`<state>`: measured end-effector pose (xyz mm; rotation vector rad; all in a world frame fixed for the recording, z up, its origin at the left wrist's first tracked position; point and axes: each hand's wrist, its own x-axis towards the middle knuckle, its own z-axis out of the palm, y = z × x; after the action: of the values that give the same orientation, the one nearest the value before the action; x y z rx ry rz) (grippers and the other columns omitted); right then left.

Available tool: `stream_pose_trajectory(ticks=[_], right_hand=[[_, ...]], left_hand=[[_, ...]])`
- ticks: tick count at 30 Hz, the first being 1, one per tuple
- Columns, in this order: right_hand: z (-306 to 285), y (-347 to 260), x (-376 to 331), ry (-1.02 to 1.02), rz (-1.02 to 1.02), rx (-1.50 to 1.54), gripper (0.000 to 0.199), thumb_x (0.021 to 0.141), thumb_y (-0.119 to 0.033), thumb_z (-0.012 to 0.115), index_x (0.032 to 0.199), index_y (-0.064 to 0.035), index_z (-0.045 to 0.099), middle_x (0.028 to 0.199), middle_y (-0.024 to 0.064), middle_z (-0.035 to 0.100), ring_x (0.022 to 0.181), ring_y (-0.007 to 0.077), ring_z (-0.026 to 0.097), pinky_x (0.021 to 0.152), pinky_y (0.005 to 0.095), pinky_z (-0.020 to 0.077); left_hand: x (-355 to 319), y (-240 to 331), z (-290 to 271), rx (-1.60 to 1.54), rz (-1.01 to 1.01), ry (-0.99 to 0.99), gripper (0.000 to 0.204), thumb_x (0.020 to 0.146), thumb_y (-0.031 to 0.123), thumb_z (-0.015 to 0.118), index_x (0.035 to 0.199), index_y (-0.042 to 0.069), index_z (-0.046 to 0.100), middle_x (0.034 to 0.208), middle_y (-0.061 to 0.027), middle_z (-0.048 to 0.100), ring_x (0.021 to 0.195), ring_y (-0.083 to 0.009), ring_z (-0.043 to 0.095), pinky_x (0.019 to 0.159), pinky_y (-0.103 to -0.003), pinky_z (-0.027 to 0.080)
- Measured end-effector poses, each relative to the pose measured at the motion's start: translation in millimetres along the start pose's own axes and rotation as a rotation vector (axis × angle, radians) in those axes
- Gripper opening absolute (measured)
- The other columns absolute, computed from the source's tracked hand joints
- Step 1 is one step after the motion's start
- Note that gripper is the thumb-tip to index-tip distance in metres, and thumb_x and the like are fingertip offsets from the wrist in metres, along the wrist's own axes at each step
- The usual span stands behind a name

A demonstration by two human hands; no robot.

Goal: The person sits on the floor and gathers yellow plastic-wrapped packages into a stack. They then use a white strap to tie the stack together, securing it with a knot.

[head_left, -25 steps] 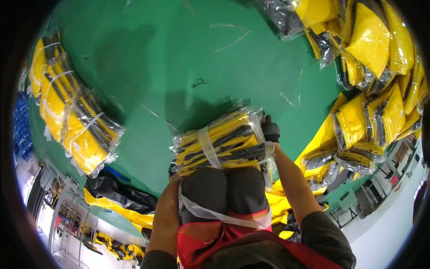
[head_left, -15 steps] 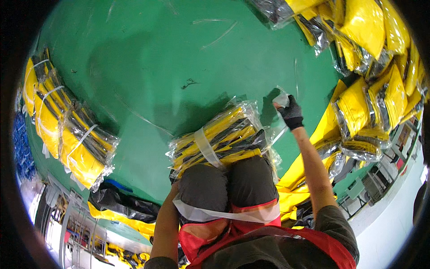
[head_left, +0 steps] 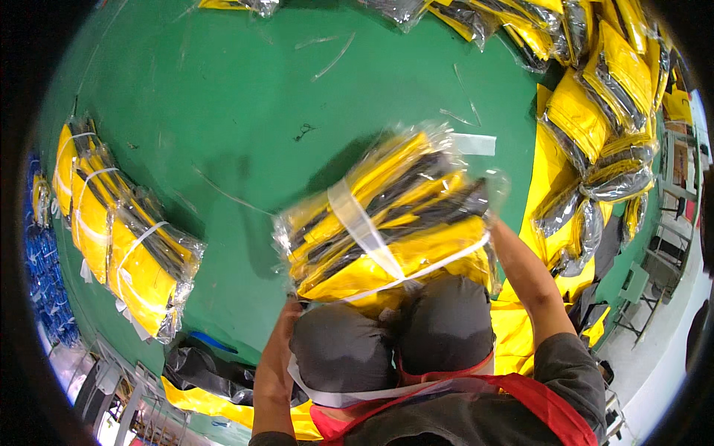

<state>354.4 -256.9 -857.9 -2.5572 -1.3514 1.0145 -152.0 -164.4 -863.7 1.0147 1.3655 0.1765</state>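
Note:
In front of my knees a strapped bundle of yellow-and-black packages in clear plastic [head_left: 431, 249] is raised and tilted, with a pale band round its middle and a thin white strap along its near side. My left hand [head_left: 295, 305] grips its lower left corner, fingers hidden beneath. At the right end my right hand [head_left: 490, 214] holds it too, mostly covered by plastic and packages. Just beyond that end a flat whitish strip [head_left: 474, 144] lies on the green floor [head_left: 245, 89].
A row of similar strapped bundles [head_left: 141, 275] lies at the left. Many bagged yellow-and-black packages [head_left: 580, 123] are heaped at the right. Black and yellow sheeting [head_left: 208, 372] lies near my left arm. Plastic strands [head_left: 335, 59] and a small dark tangle [head_left: 303, 132] are on the floor.
My right hand has let go of the whitish piece, which now lies on the floor, and has moved to the bundle's right end. The bundle has been lifted and tipped up off my knees.

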Motion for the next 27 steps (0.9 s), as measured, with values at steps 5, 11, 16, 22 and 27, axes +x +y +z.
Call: stream_pose_trajectory(ticks=[5,11,16,22,27], right_hand=[[-125.5,-80.1,-87.3,-0.006,-0.161,0.216,0.043,0.089,-0.042,0.043,0.098,-0.0029,0.059,0.091,0.0186,0.062,0.084,0.0286,0.061,0.072,0.0388,0.0461],[-198.3,-134.2,-49.6,0.070,-0.194,0.342,0.045,0.089,-0.043,0.043,0.094,-0.0019,0.060,0.086,0.0181,0.063,0.080,0.0281,0.062,0.068,0.0385,0.0468],[-100.8,-86.2,-42.6,0.377,-0.128,0.565,0.052,0.089,-0.048,0.042,0.082,0.0004,0.061,0.067,0.0161,0.062,0.062,0.0276,0.063,0.055,0.0376,0.0458],[-37.7,-92.8,-146.6,0.340,-0.079,0.373,0.027,0.075,-0.030,0.063,0.087,-0.0054,0.064,0.076,0.0155,0.063,0.070,0.0326,0.061,0.062,0.0393,0.0481],[-32.3,-89.3,-138.6,0.297,-0.133,0.209,0.028,0.067,-0.023,0.066,0.090,-0.0082,0.062,0.084,0.0124,0.062,0.072,0.0316,0.059,0.062,0.0433,0.0456]], left_hand=[[57.9,154.5,-36.0,0.792,0.404,-0.103,0.043,0.084,0.024,0.050,0.120,0.001,0.045,0.096,-0.0194,0.059,0.080,-0.0316,0.059,0.070,-0.039,0.048],[74.0,255.6,-16.1,1.472,0.458,-0.390,0.045,0.084,0.023,0.049,0.122,0.000,0.043,0.093,-0.0203,0.060,0.077,-0.0321,0.060,0.067,-0.040,0.049],[49.1,196.2,7.4,1.468,0.780,-0.235,0.049,0.083,0.020,0.049,0.125,-0.003,0.040,0.082,-0.0186,0.060,0.066,-0.0304,0.059,0.059,-0.039,0.048],[-8.1,140.4,-9.3,1.526,0.772,-0.332,0.048,0.078,0.018,0.051,0.120,-0.005,0.045,0.057,-0.0097,0.054,0.044,-0.0282,0.052,0.042,-0.040,0.042],[-12.4,154.5,2.4,1.403,0.584,-0.432,0.046,0.079,0.025,0.049,0.114,-0.004,0.047,0.065,-0.0123,0.058,0.054,-0.0307,0.059,0.046,-0.042,0.045]])
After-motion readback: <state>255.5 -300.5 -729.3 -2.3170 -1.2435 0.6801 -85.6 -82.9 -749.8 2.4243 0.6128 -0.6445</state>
